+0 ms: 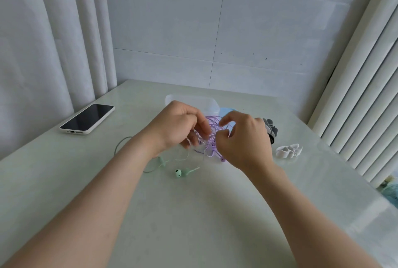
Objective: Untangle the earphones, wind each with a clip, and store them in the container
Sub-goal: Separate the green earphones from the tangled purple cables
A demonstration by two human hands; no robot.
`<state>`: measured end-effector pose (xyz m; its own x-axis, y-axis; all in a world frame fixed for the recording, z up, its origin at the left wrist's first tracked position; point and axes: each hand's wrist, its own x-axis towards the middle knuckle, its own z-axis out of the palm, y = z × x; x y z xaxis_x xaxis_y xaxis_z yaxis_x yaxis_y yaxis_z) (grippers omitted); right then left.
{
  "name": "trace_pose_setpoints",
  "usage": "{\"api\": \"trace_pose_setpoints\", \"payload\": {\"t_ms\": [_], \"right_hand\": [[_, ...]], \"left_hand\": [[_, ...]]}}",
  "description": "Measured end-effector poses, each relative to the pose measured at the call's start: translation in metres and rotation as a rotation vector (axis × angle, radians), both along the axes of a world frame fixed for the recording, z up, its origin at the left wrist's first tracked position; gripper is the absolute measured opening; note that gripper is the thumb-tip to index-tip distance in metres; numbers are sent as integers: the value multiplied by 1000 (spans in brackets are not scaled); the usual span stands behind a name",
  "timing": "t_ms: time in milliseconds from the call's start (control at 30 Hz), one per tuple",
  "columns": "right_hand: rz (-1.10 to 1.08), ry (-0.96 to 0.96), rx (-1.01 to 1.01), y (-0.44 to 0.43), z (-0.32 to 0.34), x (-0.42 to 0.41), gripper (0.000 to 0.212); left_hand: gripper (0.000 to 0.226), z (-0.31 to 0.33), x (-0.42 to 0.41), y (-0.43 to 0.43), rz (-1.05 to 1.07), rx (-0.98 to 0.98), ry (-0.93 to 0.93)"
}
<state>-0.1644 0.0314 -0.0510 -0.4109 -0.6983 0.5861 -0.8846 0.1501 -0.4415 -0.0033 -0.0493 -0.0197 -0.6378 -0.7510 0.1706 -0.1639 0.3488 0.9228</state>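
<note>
Pale glossy table (193,213) fills the near field, with both forearms reaching across it toward twelve o'clock. Nearest, at about seven o'clock from the hands, a green earbud (178,173) lies flat, its thin cord running toward the left wrist. Beyond it the earphone tangle (212,132) is held up off the surface. The left hand (178,125) curls its fingers round several pale loops, and the right hand (243,142), at three o'clock, pinches a purple strand.

The cords look light, limp and a little slick. I judge they will knot tighter if tugged, so the best hold is a slack loop beside a crossing, or the stiffer buds and plug, fed back through gently.

At three o'clock of the right hand lie white clips (288,151), with dark clips (271,128) just beyond. A phone (87,119) rests well apart at nine o'clock. At twelve, partly hidden behind the hands, stands the clear container (189,98), before a tiled wall (215,30) and curtains (43,52).
</note>
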Motion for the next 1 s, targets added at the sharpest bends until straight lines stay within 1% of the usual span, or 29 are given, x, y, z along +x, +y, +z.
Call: {"api": "trace_pose_setpoints", "payload": {"t_ms": [33, 67, 133, 167, 200, 233, 300, 333, 367, 400, 467, 500, 533, 600, 667, 767, 900, 933, 1000], "right_hand": [[43, -44, -54, 1, 2, 3, 31], [90, -67, -100, 2, 3, 5, 38], [193, -50, -177, 4, 5, 12, 42], [253, -39, -197, 5, 6, 17, 41], [324, -41, -195, 4, 4, 22, 40], [397, -47, -170, 3, 1, 25, 39], [526, -24, -73, 1, -6, 34, 31], [573, 20, -4, -1, -11, 37, 24], [605, 70, 78, -1, -15, 40, 19], [622, 111, 171, -1, -18, 41, 19], [614, 155, 322, -2, -23, 43, 32], [598, 154, 363, -2, -24, 43, 39], [586, 142, 379, -2, -26, 43, 44], [567, 128, 374, -4, -27, 42, 47], [541, 141, 403, -5, -29, 40, 39], [519, 116, 408, -3, -26, 41, 20], [544, 128, 391, 1, -20, 43, 13], [565, 106, 408, 4, -16, 44, 15], [627, 32, 446, 11, -6, 46, 20]], "left_hand": [[50, -1, 0, -1, 15, -47, -27], [52, -3, 1, -4, 80, -125, -45], [48, -8, 5, -13, 323, -331, -97], [44, -11, 7, -18, 461, -398, -142], [41, -13, 11, -21, 573, -423, -216], [36, -16, 13, -23, 656, -433, -346], [28, -21, 16, -26, 709, -405, -669], [29, -23, 18, -26, 700, -367, -776], [32, -26, 18, -27, 679, -324, -835], [34, -28, 18, -27, 664, -297, -863], [36, -30, 18, -28, 637, -276, -888], [34, -31, 18, -28, 635, -281, -890], [32, -31, 18, -27, 636, -290, -888], [32, -29, 17, -26, 644, -310, -878], [30, -28, 17, -25, 643, -328, -862], [16, -28, 17, -24, 617, -320, -817], [13, -30, 19, -32, 584, -299, -764], [17, -31, 19, -34, 570, -292, -750], [31, -30, 19, -36, 550, -266, -727]]}}
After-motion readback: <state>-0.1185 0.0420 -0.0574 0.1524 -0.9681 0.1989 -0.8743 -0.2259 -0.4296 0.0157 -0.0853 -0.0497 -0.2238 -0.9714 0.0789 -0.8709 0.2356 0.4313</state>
